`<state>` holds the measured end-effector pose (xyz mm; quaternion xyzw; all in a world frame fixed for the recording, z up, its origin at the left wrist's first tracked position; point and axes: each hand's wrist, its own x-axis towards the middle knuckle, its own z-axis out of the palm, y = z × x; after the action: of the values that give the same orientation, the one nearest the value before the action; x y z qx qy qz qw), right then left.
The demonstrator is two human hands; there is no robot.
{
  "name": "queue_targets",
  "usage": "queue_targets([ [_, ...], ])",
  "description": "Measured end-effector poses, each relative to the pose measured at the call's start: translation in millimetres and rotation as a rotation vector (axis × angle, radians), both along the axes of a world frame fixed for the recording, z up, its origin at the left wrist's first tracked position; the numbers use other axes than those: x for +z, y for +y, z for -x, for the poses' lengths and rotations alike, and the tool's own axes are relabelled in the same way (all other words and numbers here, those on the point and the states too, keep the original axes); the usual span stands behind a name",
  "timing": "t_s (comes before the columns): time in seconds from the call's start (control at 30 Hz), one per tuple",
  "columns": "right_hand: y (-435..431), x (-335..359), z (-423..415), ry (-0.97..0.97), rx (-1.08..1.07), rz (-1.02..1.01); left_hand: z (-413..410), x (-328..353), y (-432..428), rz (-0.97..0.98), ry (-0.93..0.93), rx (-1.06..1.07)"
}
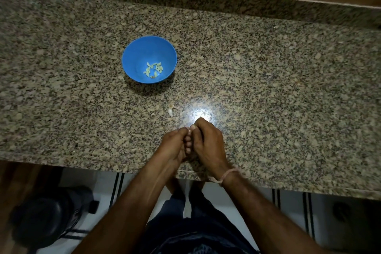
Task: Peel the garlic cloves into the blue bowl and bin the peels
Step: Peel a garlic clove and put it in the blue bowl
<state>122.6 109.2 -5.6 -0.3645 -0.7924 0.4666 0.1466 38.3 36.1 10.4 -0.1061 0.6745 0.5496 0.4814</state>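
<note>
Floor, lower left: dark round container [47,216], blurred, kind not discernible. Granite counter [268,80]: blue bowl [149,59] stands left of centre, well beyond the hands, with a small heap of peeled cloves [153,69] on its bottom. Two loose peel scraps [170,111] lie between bowl and hands. Near edge: left hand [173,146] and right hand [207,142] are pressed together, fingertips pinching one garlic clove [189,129], which is mostly hidden. Thread band [227,175] on right wrist.

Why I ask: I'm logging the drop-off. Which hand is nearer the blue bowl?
Left. The left hand is nearer the person and slightly right of the blue bowl; the right hand, touching it, sits farther right.
</note>
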Motion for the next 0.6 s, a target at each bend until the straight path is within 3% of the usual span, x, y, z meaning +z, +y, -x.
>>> queue_targets([
  [0.1, -0.3, 2.1, 5.5, 0.007, -0.117, 0.443, 0.7, -6.4, -14.4, 0.056, 0.759, -0.295],
  [0.13, 0.0, 3.3, 7.7, 0.008, -0.186, 0.637, 0.4, -7.5, -18.4, 0.015, 0.902, -0.34],
  [0.2, 1.0, 4.9, 9.5, 0.005, -0.272, 0.887, 1.6, -7.4, -21.9, -0.071, 0.917, -0.354],
  [0.23, 1.4, 7.1, 9.7, 0.005, -0.285, 0.903, 2.1, -7.2, -22.6, -0.102, 0.858, -0.334],
  [0.3, -0.6, 9.2, 8.6, 0.019, -0.241, 0.699, 4.3, -5.5, -20.3, -0.105, 0.593, -0.259],
  [0.4, -0.7, 2.7, 3.1, -0.002, -0.061, 0.113, 10.1, -1.7, -10.6, -0.111, -0.16, -0.015],
  [0.43, -0.5, 0.0, 2.6, -0.02, -0.009, -0.01, 11.5, -1.6, -9.3, -0.114, -0.269, 0.042],
  [0.5, -0.3, -3.3, 1.5, -0.011, 0.033, -0.107, 12.5, -4.7, -11.1, -0.095, -0.157, 0.026],
  [0.6, -1.1, -4.4, -0.7, -0.028, 0.03, -0.153, 13.7, -8.6, -18.4, -0.022, 0.306, -0.114],
])
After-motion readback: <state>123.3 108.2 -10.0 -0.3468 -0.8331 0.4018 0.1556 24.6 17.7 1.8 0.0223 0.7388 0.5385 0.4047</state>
